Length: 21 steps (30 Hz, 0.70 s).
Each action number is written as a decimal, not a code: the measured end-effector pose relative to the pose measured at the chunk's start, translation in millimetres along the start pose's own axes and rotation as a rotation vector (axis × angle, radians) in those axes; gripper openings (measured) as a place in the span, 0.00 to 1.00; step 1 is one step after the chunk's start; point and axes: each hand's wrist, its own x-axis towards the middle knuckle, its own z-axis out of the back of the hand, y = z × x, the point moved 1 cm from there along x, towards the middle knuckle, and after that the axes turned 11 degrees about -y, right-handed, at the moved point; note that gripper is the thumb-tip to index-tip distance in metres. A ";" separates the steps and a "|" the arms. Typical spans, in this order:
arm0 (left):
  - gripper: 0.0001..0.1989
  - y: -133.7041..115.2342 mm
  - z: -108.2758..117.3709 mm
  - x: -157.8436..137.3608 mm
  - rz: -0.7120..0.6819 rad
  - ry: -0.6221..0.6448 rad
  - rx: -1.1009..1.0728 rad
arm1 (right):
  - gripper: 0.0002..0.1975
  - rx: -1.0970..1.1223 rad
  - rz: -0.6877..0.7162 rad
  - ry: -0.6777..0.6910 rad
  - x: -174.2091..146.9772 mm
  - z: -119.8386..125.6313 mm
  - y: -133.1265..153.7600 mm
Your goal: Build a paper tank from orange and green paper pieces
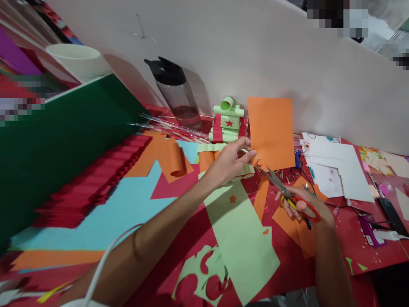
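Observation:
My left hand (230, 160) pinches the lower left corner of an upright orange paper sheet (271, 132), where small cut edges curl. In my right hand (311, 204) is a pair of scissors (279, 182) with red and yellow handles, its blade tips at that corner. Whether the blades grip paper there is too small to tell. Below lies a light green paper strip (244, 230) bearing an orange star (233, 199). Just behind my left hand stands a tank-like paper model (228, 123) of green and red rolls with a red star. An orange and green rolled piece (207, 160) sits partly behind that hand.
A dark green board (64, 140) leans at left beside red pleated paper (92, 183) and blue sheets (128, 213). A water bottle (177, 94) stands against the white partition. Cut green scraps (204, 273) lie in front; white foam pieces (341, 166) and a black phone-like object (394, 217) lie right.

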 end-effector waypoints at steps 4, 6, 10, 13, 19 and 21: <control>0.12 -3.4 -0.9 -0.5 0.037 0.054 -0.008 | 0.32 -0.020 0.007 -0.082 -0.9 -0.5 6.1; 0.13 -3.4 -1.6 -0.8 0.050 0.066 -0.021 | 0.30 -0.039 -0.041 -0.075 1.4 -0.2 2.9; 0.15 -2.3 -4.0 -2.4 0.066 0.132 -0.016 | 0.26 -0.044 -0.070 -0.091 7.5 1.1 -8.1; 0.14 -1.7 -5.3 -3.8 0.088 0.175 0.015 | 0.23 -0.041 -0.088 -0.088 10.5 -0.6 -11.4; 0.13 1.8 -3.8 -2.5 0.119 0.172 -0.005 | 0.21 -0.073 -0.109 -0.107 12.8 -3.2 -11.2; 0.14 1.8 -4.2 -2.9 0.138 0.194 -0.025 | 0.21 -0.082 -0.091 -0.131 13.9 -3.6 -12.1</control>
